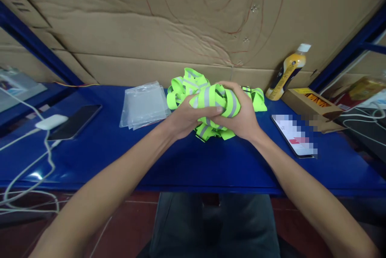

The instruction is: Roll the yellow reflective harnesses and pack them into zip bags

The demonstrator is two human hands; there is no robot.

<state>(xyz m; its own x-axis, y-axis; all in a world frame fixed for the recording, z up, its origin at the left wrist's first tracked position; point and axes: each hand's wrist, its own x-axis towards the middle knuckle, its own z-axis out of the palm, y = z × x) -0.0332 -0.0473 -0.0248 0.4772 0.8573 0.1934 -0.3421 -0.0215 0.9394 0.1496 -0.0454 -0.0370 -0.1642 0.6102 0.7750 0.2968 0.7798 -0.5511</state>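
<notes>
Neon-yellow reflective straps with silver-grey stripes are bunched between my two hands above the blue table. My left hand grips the bundle from the left, its thumb lying across the front. From the right, my right hand wraps round the same bundle, fingers over its top and far side. More straps of the same kind lie behind and on both sides of the hands. Loose ends and a dark buckle-like piece hang below the bundle. Part of the bundle is hidden by my fingers.
Clear plastic bags lie stacked left of the straps. Farther left are a dark phone, a white charging case and white cables. On the right stand a yellow bottle, an open cardboard box and a lit phone. Cardboard lines the back.
</notes>
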